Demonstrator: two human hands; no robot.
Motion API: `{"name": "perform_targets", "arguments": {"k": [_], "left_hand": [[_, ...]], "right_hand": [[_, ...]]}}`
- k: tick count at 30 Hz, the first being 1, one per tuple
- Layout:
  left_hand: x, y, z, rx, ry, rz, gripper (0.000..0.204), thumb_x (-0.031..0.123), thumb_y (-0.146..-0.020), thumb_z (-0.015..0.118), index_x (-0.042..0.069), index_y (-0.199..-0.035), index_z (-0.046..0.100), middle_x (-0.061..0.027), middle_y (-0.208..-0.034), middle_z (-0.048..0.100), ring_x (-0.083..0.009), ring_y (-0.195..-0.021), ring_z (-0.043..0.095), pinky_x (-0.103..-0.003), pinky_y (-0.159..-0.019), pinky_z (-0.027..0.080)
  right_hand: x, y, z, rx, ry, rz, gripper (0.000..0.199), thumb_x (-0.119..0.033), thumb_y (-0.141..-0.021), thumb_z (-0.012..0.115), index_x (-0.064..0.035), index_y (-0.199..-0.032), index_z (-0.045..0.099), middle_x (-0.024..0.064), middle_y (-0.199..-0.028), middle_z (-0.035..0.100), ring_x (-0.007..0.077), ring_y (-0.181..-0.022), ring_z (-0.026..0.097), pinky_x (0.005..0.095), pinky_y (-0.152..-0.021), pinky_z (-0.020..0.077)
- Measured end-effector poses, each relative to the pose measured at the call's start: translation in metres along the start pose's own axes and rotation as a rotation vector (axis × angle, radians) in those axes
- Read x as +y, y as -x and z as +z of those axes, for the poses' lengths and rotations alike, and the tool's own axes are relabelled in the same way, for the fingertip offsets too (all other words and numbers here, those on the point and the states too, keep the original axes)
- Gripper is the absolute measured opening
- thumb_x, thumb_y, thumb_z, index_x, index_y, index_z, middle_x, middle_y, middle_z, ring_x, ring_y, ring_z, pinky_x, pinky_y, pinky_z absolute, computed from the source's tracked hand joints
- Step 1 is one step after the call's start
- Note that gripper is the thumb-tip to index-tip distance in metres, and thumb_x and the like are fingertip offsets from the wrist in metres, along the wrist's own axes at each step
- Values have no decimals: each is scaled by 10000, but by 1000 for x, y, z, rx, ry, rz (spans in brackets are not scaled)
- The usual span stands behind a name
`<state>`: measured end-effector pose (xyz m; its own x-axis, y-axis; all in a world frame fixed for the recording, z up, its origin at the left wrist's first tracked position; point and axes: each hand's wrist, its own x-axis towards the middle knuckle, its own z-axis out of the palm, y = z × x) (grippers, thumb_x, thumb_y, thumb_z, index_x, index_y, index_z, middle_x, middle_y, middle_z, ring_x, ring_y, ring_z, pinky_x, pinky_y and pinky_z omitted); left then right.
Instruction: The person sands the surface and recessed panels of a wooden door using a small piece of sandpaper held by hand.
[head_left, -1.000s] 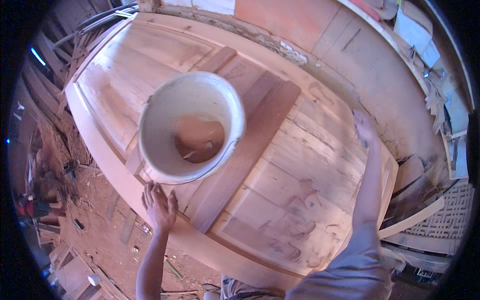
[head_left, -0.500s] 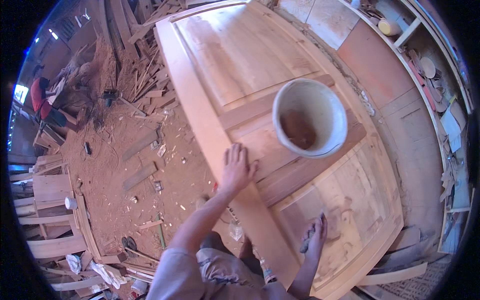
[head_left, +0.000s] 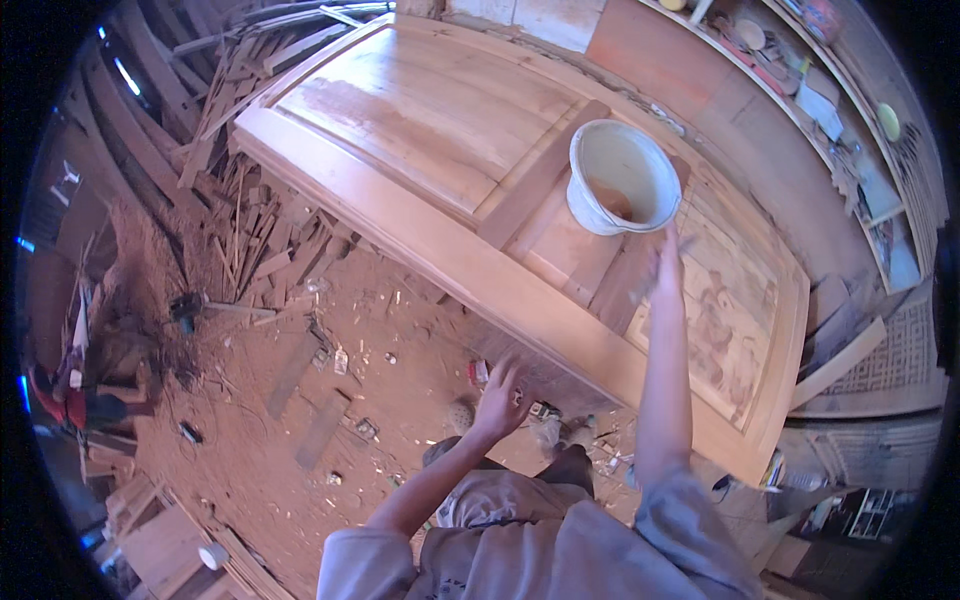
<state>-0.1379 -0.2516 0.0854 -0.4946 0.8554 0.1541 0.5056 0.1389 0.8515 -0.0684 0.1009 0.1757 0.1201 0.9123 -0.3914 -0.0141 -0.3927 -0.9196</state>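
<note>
A wooden panelled door (head_left: 420, 220) lies flat in front of me, with darker wet-looking patches on its panels. On its middle part stands a whitish bucket (head_left: 625, 152) with some brown contents at the bottom. My right hand (head_left: 668, 265) is reaching beside the bucket's near right rim, its fingers partly smeared by motion. A small grey wad (head_left: 643, 288), blurred, is in that hand; its exact kind is unclear. Off the door's near edge, my left hand (head_left: 500, 405) hangs in the air with its fingers apart, holding nothing.
Wood offcuts (head_left: 265, 235) are heaped beyond the door's left end. Dust and scraps cover the floor (head_left: 250, 400). A shelf (head_left: 800, 115) with tools and containers runs along the right wall. At far left, a person in red (head_left: 60, 395) is near more timber.
My left hand has come off the door's edge. My right hand has moved from the near panel up to the bucket. The view has turned, so the door lies more crosswise.
</note>
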Motion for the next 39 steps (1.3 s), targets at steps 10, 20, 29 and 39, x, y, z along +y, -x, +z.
{"name": "perform_targets", "arguments": {"k": [10,20,29,39], "left_hand": [[-104,229,-107,275,55,-620,296,175,-930,664,4,-1169,625,-202,-1292,570,-336,-1177,586,-410,-923,519],[-129,152,-86,40,70,-536,299,178,-939,653,11,-1182,607,-176,-1134,618,-308,-1025,639,-389,-845,537],[-66,-50,-77,-5,-122,-77,331,146,-955,639,5,-1244,562,-185,-1199,596,-317,-1047,626,-407,-843,537],[-45,-90,-36,-11,-37,-54,311,138,-982,616,-6,-1256,579,-191,-1291,584,-300,-1114,633,-378,-846,573]], "right_hand": [[30,-94,-54,-129,-142,109,389,-442,-1007,475,-77,-1051,604,-4,-596,484,138,-477,427,288,-455,355],[63,155,-394,416,-253,-14,222,-336,-963,616,-130,-928,540,-67,-589,412,44,-475,414,233,-407,306],[65,220,-395,635,-403,104,213,-294,-1003,557,-101,-927,508,-18,-635,421,98,-504,433,260,-429,360],[53,203,-363,741,-355,153,438,-530,-982,535,-98,-1048,508,12,-655,506,98,-455,396,248,-374,296]]}}
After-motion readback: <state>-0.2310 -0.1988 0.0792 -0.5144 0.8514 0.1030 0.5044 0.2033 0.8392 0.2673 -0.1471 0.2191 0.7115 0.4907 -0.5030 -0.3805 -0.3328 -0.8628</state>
